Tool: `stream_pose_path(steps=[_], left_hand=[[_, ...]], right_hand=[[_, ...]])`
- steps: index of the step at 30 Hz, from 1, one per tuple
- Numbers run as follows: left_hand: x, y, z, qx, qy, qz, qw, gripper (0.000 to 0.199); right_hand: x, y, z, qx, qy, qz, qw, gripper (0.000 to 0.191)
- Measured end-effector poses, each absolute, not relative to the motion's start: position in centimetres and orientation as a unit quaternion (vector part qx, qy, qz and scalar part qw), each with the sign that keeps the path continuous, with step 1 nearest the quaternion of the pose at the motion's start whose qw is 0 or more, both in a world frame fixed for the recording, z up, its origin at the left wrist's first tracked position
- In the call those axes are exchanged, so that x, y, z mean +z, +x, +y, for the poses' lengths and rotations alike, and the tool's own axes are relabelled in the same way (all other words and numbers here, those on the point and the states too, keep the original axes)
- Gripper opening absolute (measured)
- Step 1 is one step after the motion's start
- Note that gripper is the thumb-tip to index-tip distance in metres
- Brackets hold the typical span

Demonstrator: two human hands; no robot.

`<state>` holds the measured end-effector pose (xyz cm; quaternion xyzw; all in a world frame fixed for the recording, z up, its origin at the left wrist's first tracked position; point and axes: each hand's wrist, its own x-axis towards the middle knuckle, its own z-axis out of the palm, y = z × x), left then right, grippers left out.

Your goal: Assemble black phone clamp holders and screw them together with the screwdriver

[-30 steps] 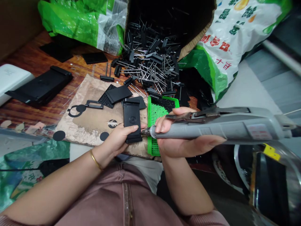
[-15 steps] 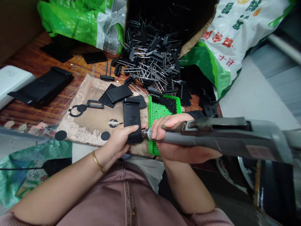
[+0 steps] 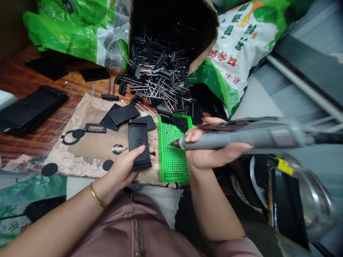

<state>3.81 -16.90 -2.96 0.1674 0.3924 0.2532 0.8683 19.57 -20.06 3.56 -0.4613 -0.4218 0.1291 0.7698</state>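
My left hand (image 3: 128,160) grips a black plastic holder (image 3: 138,137), a flat rectangle with raised ends and a round emblem, thumb on its face. In my right hand (image 3: 206,150) is a grey electric screwdriver (image 3: 227,138), lying nearly level with its tip to the left. That tip is over the green perforated tray (image 3: 174,167), apart from the holder; whether it touches the tray I cannot tell. Small black screws (image 3: 182,124) are heaped at the tray's far end. Just behind the holder lie flat black plates (image 3: 124,115).
An open cardboard box (image 3: 205,53) spills black clips with metal rods (image 3: 160,85) onto the table. A finished-looking black holder (image 3: 32,107) lies at left. Plastic bags (image 3: 72,35) flank the box. Black discs (image 3: 49,169) and a small black frame (image 3: 95,127) rest on the cardboard mat (image 3: 80,153).
The screwdriver's tip has moved away from the holder's right side to over the green tray. My left hand still grips the holder. The whole view has shifted.
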Motion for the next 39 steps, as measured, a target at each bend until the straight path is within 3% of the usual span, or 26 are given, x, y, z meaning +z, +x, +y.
stream_pose_path(steps=[11, 16, 22, 30, 39], left_hand=[[-3.0, 3.8, -16.9, 0.265, 0.161, 0.388, 0.868, 0.024], [-3.1, 3.9, -16.9, 0.255, 0.158, 0.385, 0.873, 0.025], [-2.9, 4.0, -16.7, 0.255, 0.146, 0.377, 0.878, 0.033], [-3.0, 3.7, -16.6, 0.256, 0.118, 0.334, 0.899, 0.065], [-2.8, 3.9, -16.7, 0.256, 0.067, 0.339, 0.903, 0.061]], right_hand=[[0.1, 20.5, -17.9, 0.119, -0.524, -0.413, 0.735, 0.052], [-0.1, 20.4, -17.9, 0.104, -0.565, -0.405, 0.711, 0.058], [0.4, 20.4, -18.0, 0.13, -0.521, -0.399, 0.744, 0.053], [5.7, 16.5, -20.6, 0.221, -0.426, -0.398, 0.782, 0.055], [4.8, 12.8, -20.1, 0.28, -0.366, -0.454, 0.763, 0.057]])
